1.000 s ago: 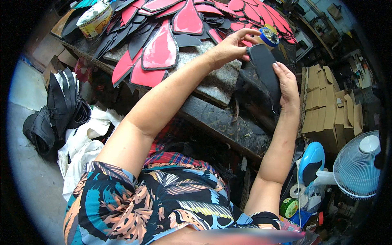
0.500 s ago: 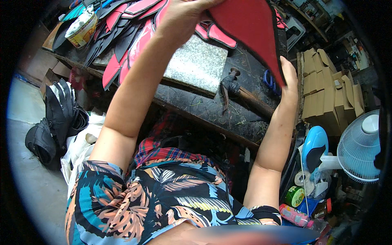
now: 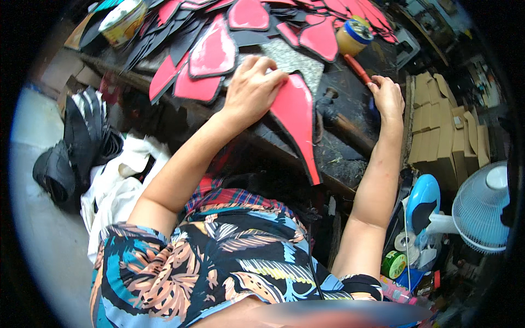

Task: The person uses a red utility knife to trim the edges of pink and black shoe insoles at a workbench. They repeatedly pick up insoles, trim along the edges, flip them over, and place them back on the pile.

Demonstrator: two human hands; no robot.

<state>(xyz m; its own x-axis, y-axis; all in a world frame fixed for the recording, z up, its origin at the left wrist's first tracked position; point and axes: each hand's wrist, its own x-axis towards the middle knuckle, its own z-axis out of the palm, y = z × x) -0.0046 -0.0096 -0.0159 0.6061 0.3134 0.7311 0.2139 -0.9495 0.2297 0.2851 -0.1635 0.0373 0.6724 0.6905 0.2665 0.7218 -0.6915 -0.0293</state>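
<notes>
"Okay, I'm far from the bench, just on the feed: what does the left hand [image 3: 249, 90] have?"

"I see its fingers bent and closed on the upper left edge of a pink piece [image 3: 295, 106] with black edging. Part of the grip is hidden from me, so I can't make out every fingertip."

"Where is that piece?"

"In front of the person, over the near part of the table [image 3: 345, 164]. Its wide end is up by the stone slab [image 3: 298, 57], and its narrow tail points down toward the wearer, reaching the table's near edge. I can't tell whether it rests on anything."

"And the right hand [image 3: 389, 98]?"

"That one pinches the lower end of a red stick [image 3: 358, 71] between thumb and fingers. The other end is just beside a jar [image 3: 353, 39] with a blue rim; I can't tell whether the two touch."

"What else do I have nearby?"

"A hammer [image 3: 350, 129] lies between the pink piece and the right forearm. More black-edged pink pieces [image 3: 213, 49] spread to the left and across the back, with a tub [image 3: 121, 23] at the far left. To the right I see cardboard boxes [image 3: 432, 120] and a fan [image 3: 481, 205]."
</notes>
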